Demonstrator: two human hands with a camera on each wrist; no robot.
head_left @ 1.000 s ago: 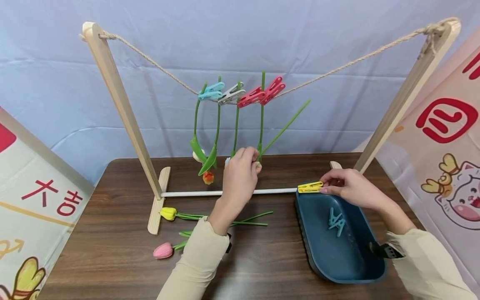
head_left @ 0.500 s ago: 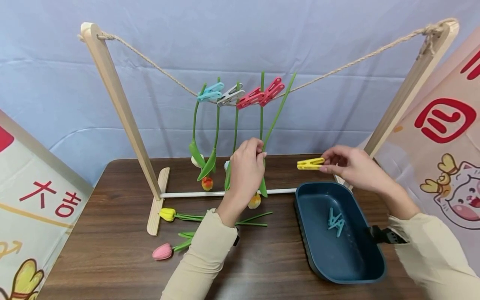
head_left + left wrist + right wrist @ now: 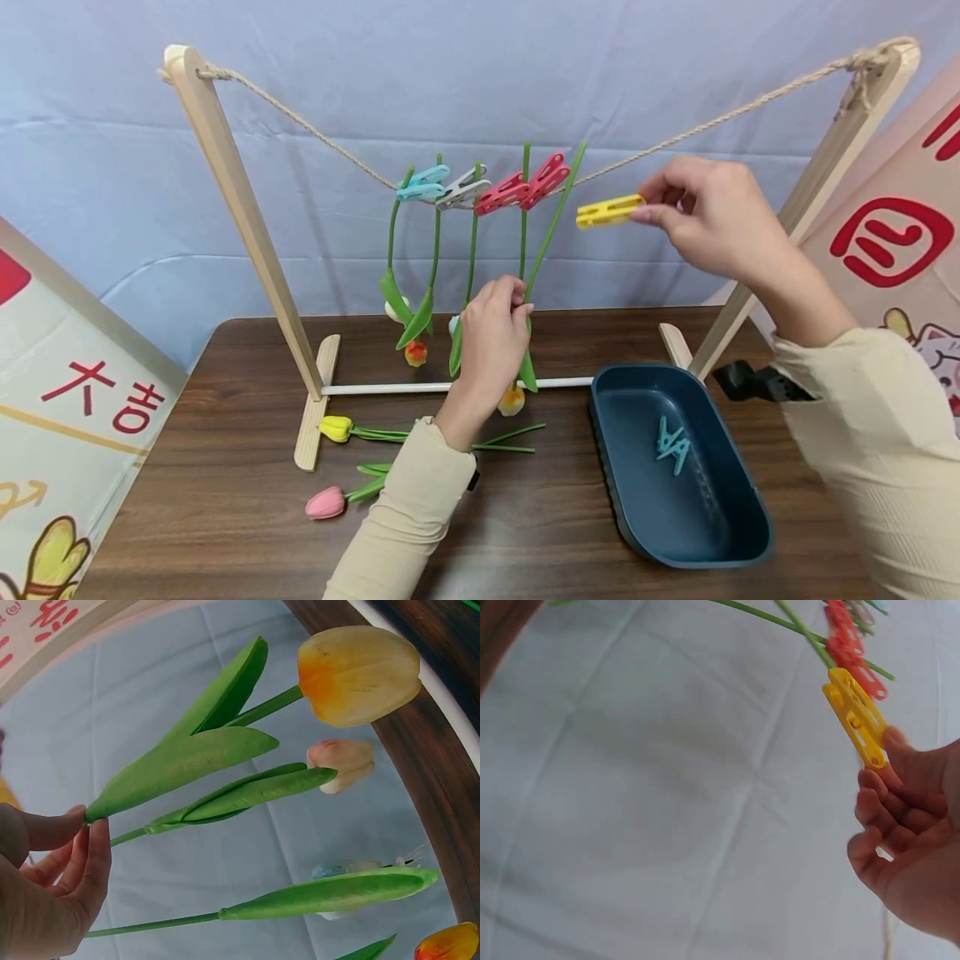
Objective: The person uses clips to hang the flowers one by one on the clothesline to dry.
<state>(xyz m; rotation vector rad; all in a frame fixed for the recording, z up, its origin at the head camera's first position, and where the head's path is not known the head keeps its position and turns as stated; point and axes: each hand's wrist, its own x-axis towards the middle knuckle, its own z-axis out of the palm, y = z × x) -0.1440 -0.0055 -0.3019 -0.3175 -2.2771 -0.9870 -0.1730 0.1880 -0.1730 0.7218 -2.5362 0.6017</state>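
Observation:
My left hand point(image 3: 491, 337) pinches an artificial tulip point(image 3: 360, 675) with a yellow-orange bloom near its leaves. The bloom hangs downward, and its green stem point(image 3: 557, 218) slants up past the rope point(image 3: 720, 136), just right of the clipped flowers. In my right hand point(image 3: 716, 217) is a yellow clothespin point(image 3: 609, 212), pinched by its handle end. Its tip points left toward the stem, a small gap apart in the head view. Along the rope, a light blue clothespin point(image 3: 423, 182), a grey clothespin point(image 3: 462, 188) and two red clothespins point(image 3: 546, 181) hold several upside-down tulips.
Wooden posts point(image 3: 243, 221) carry the rope, with a white rod point(image 3: 390, 388) low between them. A dark blue tray point(image 3: 675, 517) at right holds teal clothespins point(image 3: 672, 446). A yellow tulip point(image 3: 336, 429) and a pink tulip point(image 3: 326, 503) lie on the table point(image 3: 225, 467).
My right hand has lifted the yellow clothespin from the tray's far edge up to rope height. My left hand has swung the tulip's stem more upright, beside the right red clothespin.

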